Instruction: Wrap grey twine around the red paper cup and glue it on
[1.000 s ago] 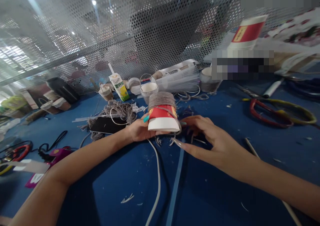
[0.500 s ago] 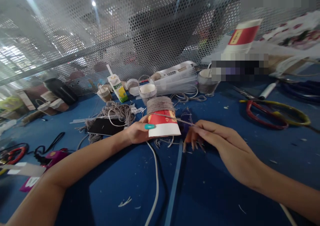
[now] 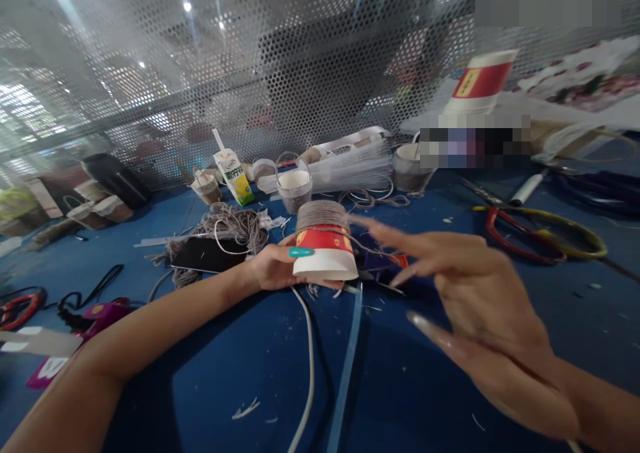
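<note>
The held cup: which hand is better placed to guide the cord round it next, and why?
Probably the right hand: it is spread open beside the cord that trails from the cup. The left hand is gripping the cup, so it seems better suited to steadying it.

Your red-and-white paper cup [image 3: 327, 262] sits wide end down. Grey cord [image 3: 323, 213] rings its upper part, trailing to your right.

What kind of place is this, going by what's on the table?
Probably a craft workspace: the blue table has a tangled pile of gray cord and scattered clippings, and the left hand holds a paper cup partly wrapped in similar cord.
</note>
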A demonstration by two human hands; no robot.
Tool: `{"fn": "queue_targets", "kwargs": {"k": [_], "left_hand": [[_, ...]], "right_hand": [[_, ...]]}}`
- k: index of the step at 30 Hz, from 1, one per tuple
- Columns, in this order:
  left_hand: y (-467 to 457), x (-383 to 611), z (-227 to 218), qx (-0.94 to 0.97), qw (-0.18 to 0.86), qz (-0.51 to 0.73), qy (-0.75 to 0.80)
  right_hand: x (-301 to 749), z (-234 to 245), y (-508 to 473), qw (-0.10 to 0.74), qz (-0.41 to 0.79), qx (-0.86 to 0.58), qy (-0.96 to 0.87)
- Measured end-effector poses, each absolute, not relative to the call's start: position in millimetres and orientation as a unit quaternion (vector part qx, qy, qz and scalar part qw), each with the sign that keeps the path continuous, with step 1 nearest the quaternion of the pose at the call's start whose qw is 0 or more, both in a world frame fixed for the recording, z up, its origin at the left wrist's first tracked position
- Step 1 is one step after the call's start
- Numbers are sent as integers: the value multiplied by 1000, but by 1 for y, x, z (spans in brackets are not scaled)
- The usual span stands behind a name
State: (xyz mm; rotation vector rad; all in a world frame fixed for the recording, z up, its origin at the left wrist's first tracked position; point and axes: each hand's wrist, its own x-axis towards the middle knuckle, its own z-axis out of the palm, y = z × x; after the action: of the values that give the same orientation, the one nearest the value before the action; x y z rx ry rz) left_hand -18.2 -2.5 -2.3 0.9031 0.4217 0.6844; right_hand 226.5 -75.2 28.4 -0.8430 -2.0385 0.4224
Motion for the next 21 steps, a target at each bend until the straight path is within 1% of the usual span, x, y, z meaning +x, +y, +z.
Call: {"fn": "queue_targets", "kwargs": {"k": [3, 7, 9, 13, 16, 19, 21], "left_hand": [[-4, -15, 0, 429, 829, 311, 177], [-4, -14, 4, 443, 822, 308, 183], [-4, -13, 5, 453, 817, 302, 190], [-4, -14, 2, 456, 814, 295, 207], [-2, -15, -2, 454, 808, 306, 216], [-1, -15, -4, 444, 810, 315, 215], [-2, -14, -2, 435, 821, 308, 204]], "right_hand": [[224, 30, -82, 424, 198, -282, -838], [222, 30, -79, 432, 230, -275, -828], [224, 32, -74, 431, 276, -257, -820], [227, 34, -70, 397, 378, -249, -799], [224, 34, -71, 410, 434, -260, -759], [223, 34, -71, 436, 448, -262, -735], [224, 36, -70, 431, 439, -256, -746]]}}
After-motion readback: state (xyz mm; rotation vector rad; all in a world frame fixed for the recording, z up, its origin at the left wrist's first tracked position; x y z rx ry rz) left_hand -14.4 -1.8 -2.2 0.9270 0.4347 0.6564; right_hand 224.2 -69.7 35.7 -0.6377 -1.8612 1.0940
